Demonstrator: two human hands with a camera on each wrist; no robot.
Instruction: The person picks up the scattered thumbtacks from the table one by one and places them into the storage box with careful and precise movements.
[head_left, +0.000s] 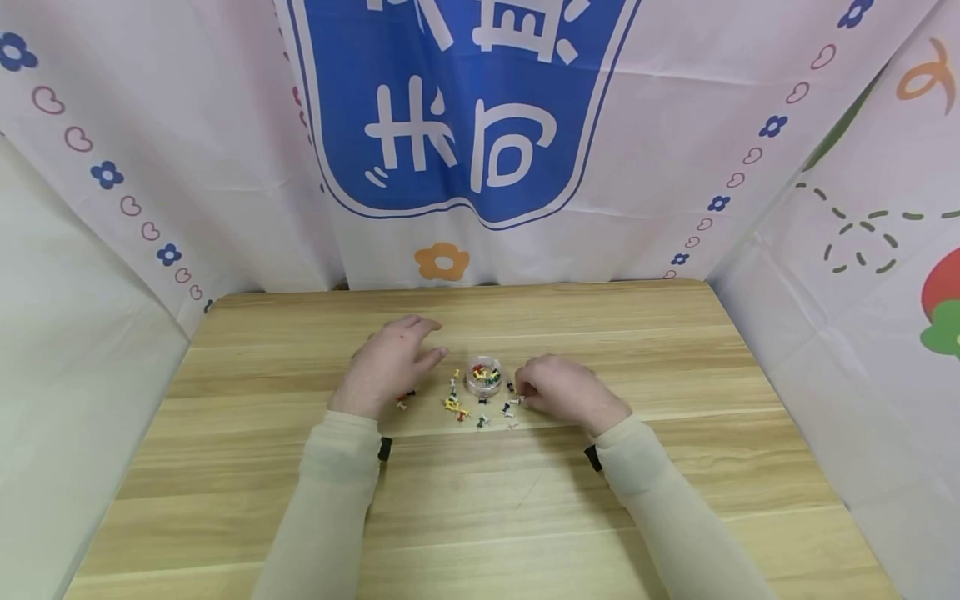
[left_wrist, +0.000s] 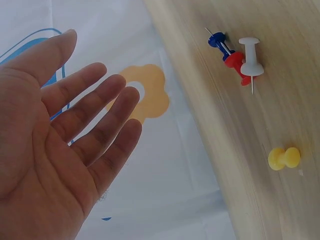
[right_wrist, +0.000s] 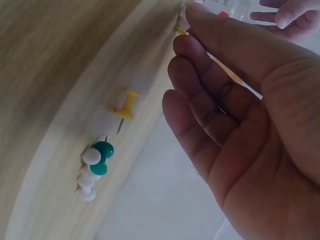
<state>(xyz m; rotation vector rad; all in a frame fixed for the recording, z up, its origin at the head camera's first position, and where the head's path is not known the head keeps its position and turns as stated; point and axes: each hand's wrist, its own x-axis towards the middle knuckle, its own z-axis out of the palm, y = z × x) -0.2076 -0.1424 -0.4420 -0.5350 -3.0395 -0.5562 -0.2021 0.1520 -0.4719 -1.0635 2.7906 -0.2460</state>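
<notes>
A small round clear container (head_left: 483,377) holds several coloured push pins, with more push pins (head_left: 452,404) scattered on the table around it. To its left, my left hand (head_left: 386,364) hovers with fingers extended and nothing in it; the left wrist view shows the bare palm (left_wrist: 55,145). Blue, red and white pins (left_wrist: 251,57) lie near it, with a yellow pin (left_wrist: 284,158) apart. On the right, my right hand (head_left: 566,389) reaches down with bent fingers (right_wrist: 190,110) beside a white push pin (head_left: 516,402). The thumb hides whether its fingertips grip a pin.
The wooden table (head_left: 480,517) extends around the pins on every side. A white printed cloth (head_left: 225,167) hangs behind its back edge, and more cloth (head_left: 862,275) hangs on the right. Yellow, green and white pins (right_wrist: 102,157) lie below the right hand.
</notes>
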